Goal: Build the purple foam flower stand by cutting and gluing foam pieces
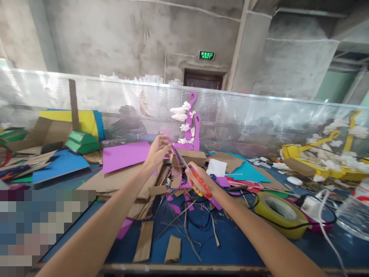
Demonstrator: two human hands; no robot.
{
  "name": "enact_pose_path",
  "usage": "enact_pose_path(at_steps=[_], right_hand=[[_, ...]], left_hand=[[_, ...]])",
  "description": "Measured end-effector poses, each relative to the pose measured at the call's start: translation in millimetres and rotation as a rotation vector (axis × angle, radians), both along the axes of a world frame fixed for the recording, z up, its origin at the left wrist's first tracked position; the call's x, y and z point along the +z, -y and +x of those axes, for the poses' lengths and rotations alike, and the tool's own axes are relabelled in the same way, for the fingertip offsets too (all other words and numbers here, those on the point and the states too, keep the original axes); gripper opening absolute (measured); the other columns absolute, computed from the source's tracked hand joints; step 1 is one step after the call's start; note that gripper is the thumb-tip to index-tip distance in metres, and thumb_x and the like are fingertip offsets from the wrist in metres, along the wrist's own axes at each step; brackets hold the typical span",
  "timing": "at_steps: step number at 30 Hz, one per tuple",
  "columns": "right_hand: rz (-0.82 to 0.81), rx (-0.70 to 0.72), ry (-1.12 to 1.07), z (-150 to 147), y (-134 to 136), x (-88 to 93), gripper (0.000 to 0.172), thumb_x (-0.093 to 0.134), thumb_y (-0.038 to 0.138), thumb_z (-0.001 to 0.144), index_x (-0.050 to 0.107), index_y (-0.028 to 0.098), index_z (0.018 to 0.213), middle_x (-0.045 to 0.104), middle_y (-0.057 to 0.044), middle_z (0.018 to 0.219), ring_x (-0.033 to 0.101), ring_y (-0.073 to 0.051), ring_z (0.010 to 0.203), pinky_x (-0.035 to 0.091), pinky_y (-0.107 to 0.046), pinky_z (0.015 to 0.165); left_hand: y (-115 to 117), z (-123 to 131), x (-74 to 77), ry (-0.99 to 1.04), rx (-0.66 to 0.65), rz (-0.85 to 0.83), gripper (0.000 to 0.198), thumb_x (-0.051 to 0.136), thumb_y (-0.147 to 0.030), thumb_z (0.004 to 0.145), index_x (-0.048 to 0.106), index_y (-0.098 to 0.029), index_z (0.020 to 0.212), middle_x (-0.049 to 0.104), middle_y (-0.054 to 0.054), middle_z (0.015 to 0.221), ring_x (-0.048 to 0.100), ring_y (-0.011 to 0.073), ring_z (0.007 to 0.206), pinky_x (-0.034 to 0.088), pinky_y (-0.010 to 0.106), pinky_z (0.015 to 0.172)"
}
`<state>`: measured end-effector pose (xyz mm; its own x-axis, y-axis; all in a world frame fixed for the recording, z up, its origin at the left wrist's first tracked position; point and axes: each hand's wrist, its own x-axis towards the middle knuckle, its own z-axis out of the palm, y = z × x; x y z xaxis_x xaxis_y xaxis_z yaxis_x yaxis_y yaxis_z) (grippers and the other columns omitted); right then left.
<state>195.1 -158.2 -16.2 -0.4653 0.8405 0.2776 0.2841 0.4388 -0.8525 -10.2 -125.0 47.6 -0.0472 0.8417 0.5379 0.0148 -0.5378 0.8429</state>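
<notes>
In my left hand (158,151) a narrow strip of purple paper (168,135) is pinched between the fingers, its tip pointing up. My right hand (199,177) is wrapped around scissors (204,186) with red-orange and yellow handles. Their blades reach up and left to the purple strip, near my left fingertips. Whether the blades touch the strip I cannot tell. Beneath both hands lie purple paper scraps (174,208) and cardboard pieces. Just behind stands a purple cut-out shape (188,130) with white cloud-like pieces attached.
A purple sheet (125,157) rests on cardboard at left. A roll of yellow tape (281,215), a white cable (324,223) and a clear plastic bottle (354,211) are at right. Yellow shapes with white pieces (325,154) stand beyond. A perforated metal panel (230,123) runs behind the table.
</notes>
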Motion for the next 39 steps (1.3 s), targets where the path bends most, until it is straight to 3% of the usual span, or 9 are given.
enact_pose_path(at_steps=[3, 9, 21, 26, 34, 39], right_hand=[[0.04, -0.021, 0.011, -0.3, 0.6, 0.2, 0.047, 0.043, 0.071, 0.093, 0.044, 0.024, 0.1, 0.053, 0.007, 0.055, 0.042, -0.009, 0.033, 0.037, -0.018, 0.03], [0.005, 0.026, -0.025, -0.5, -2.4, -3.8, 0.047, 0.042, 0.071, 0.093, 0.044, 0.024, 0.096, 0.052, 0.008, 0.055, 0.041, -0.008, 0.032, 0.036, -0.017, 0.029], [-0.032, 0.067, -0.059, 0.5, -4.1, -5.0, 0.046, 0.041, 0.07, 0.094, 0.042, 0.024, 0.094, 0.053, 0.008, 0.057, 0.04, -0.007, 0.032, 0.035, -0.015, 0.028], [-0.042, 0.133, -0.056, 4.3, -7.7, -6.7, 0.045, 0.041, 0.069, 0.094, 0.042, 0.024, 0.096, 0.053, 0.008, 0.057, 0.043, -0.007, 0.033, 0.036, -0.015, 0.029], [-0.093, 0.18, -0.151, 5.8, -8.4, -4.2, 0.048, 0.043, 0.072, 0.092, 0.04, 0.025, 0.101, 0.053, 0.008, 0.063, 0.043, -0.006, 0.037, 0.037, -0.014, 0.032], [-0.077, 0.235, -0.162, 7.5, -6.1, -2.9, 0.051, 0.045, 0.075, 0.09, 0.039, 0.025, 0.1, 0.052, 0.008, 0.063, 0.043, -0.007, 0.038, 0.037, -0.016, 0.033]], left_hand=[[1.0, 0.1, 1.5, -0.013, 0.014, 0.029, 0.033, 0.067, -0.014, 0.074, 0.059, -0.02, 0.105, 0.063, 0.001, 0.091, 0.061, 0.0109, 0.069, 0.05, 0.021, 0.057], [3.0, 1.1, 0.9, 0.007, -0.003, 0.016, 0.012, 0.066, -0.02, 0.074, 0.062, -0.018, 0.085, 0.062, 0.0, 0.075, 0.059, 0.012, 0.067, 0.05, 0.023, 0.059], [3.1, 1.1, 1.4, 0.044, -0.055, -0.016, 0.004, 0.062, -0.02, 0.075, 0.059, -0.018, 0.076, 0.059, -0.001, 0.069, 0.057, 0.011, 0.063, 0.049, 0.021, 0.056], [1.0, 0.0, 0.5, 0.061, -0.079, -0.012, 0.009, 0.064, -0.024, 0.077, 0.057, -0.018, 0.076, 0.057, -0.002, 0.069, 0.056, 0.0103, 0.062, 0.049, 0.02, 0.055], [-3.3, -3.4, 2.1, 0.19, 0.09, -0.032, 0.018, 0.069, -0.031, 0.079, 0.057, -0.018, 0.079, 0.058, -0.003, 0.069, 0.057, 0.0089, 0.059, 0.05, 0.021, 0.056], [-8.3, -4.3, -1.9, 0.179, 0.037, -0.044, 0.019, 0.072, -0.031, 0.078, 0.06, -0.016, 0.08, 0.061, -0.001, 0.07, 0.059, 0.0083, 0.057, 0.052, 0.022, 0.058]])
